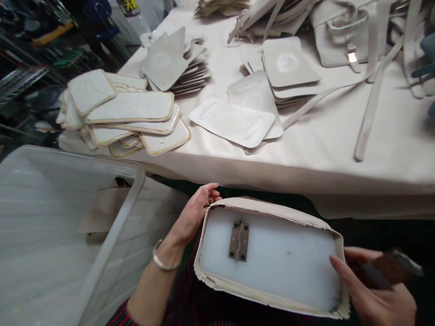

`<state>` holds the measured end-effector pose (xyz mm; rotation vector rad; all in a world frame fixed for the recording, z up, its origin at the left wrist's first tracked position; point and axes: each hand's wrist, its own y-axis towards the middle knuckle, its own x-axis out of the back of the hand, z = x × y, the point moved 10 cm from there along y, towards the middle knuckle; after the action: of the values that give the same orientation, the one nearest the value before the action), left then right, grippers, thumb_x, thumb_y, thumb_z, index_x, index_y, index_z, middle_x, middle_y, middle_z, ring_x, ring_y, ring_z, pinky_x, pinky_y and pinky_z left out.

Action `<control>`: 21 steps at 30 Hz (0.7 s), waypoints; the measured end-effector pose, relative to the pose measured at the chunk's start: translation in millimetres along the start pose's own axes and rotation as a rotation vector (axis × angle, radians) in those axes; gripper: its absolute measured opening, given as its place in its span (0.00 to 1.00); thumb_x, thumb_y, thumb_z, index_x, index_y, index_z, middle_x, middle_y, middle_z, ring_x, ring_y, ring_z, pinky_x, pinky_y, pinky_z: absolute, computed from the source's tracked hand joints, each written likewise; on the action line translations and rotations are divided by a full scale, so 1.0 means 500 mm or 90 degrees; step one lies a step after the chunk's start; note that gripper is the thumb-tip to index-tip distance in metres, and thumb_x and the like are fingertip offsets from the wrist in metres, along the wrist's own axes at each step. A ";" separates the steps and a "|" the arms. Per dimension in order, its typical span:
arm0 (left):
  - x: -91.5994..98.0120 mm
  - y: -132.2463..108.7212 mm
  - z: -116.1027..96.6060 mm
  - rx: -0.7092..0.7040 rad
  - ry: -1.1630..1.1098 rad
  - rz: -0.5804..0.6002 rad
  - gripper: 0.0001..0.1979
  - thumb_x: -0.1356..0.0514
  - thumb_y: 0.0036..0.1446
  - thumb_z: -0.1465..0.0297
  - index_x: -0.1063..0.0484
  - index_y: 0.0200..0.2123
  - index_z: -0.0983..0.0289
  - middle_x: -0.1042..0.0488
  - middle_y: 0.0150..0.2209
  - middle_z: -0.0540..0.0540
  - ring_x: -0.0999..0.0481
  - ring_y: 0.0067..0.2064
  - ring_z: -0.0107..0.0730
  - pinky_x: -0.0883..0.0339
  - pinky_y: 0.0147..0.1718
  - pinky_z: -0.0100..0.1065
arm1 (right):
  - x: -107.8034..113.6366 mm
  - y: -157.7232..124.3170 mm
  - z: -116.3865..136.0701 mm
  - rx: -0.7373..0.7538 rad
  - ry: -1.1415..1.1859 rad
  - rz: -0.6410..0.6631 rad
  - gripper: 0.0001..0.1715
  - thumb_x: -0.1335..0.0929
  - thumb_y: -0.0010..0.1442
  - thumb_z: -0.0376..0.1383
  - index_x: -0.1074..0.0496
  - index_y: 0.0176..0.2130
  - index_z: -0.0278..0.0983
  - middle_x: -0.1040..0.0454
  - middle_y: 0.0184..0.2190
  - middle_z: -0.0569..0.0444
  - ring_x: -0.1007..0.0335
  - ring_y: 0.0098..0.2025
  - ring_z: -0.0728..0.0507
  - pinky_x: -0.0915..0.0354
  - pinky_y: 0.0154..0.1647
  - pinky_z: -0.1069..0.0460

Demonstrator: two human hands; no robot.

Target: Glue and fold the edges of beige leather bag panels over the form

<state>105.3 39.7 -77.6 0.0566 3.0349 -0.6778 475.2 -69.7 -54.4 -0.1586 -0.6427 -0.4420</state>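
Observation:
On my lap lies a cream leather bag body (272, 258) stretched over a white block, with a small metal hinge (239, 241) screwed to the block's face. My left hand (196, 213) grips the piece's upper left corner, fingers curled over the edge. My right hand (377, 294) rests at its right end, closed round a dark-handled tool (390, 269) that is blurred; its forefinger reaches onto the leather edge.
The table (340, 149) ahead, covered in cream material, carries stacks of flat leather panels (129, 113), padded pieces (234, 122), long straps (370, 108) and a finished bag (343, 36). A large grey plastic bin (68, 235) stands at my left. Dark shelving sits far left.

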 end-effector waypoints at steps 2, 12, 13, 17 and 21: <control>-0.003 -0.026 -0.058 -0.101 0.236 0.006 0.21 0.35 0.54 0.61 0.28 0.50 0.58 0.27 0.45 0.53 0.27 0.47 0.34 0.33 0.47 0.35 | -0.022 0.029 0.002 -0.035 0.009 0.017 0.26 0.26 0.51 0.48 0.26 0.45 0.37 0.25 0.32 0.53 0.29 0.28 0.45 0.33 0.24 0.54; 0.011 0.047 -0.090 -0.092 0.514 0.108 0.08 0.39 0.55 0.64 0.21 0.35 0.58 0.20 0.33 0.49 0.22 0.36 0.33 0.32 0.35 0.31 | -0.041 0.079 0.113 0.207 -0.058 0.041 0.11 0.30 0.60 0.40 0.22 0.40 0.38 0.21 0.35 0.52 0.25 0.35 0.44 0.31 0.37 0.53; 0.010 0.048 -0.083 -0.066 0.498 0.139 0.09 0.40 0.55 0.62 0.21 0.35 0.58 0.20 0.33 0.49 0.22 0.36 0.33 0.31 0.35 0.31 | -0.045 0.081 0.111 0.209 -0.059 0.059 0.11 0.30 0.60 0.41 0.22 0.40 0.38 0.21 0.35 0.52 0.25 0.34 0.44 0.31 0.36 0.53; -0.047 -0.006 -0.118 -0.203 0.617 0.217 0.13 0.42 0.58 0.65 0.24 0.45 0.57 0.22 0.44 0.51 0.24 0.45 0.33 0.31 0.45 0.34 | -0.051 0.085 0.098 0.187 -0.036 0.097 0.12 0.30 0.59 0.42 0.22 0.38 0.36 0.21 0.32 0.52 0.26 0.31 0.45 0.33 0.30 0.54; -0.121 -0.059 -0.134 -0.353 0.759 0.228 0.18 0.43 0.59 0.63 0.31 0.53 0.54 0.28 0.51 0.51 0.28 0.50 0.34 0.32 0.46 0.34 | -0.048 0.082 0.109 0.184 -0.001 0.075 0.10 0.31 0.60 0.40 0.24 0.36 0.35 0.24 0.30 0.53 0.28 0.30 0.47 0.36 0.31 0.54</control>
<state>163.0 39.9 -2.1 1.3847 3.8910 0.4451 446.8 -9.5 -26.3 0.0778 -0.6880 -0.2311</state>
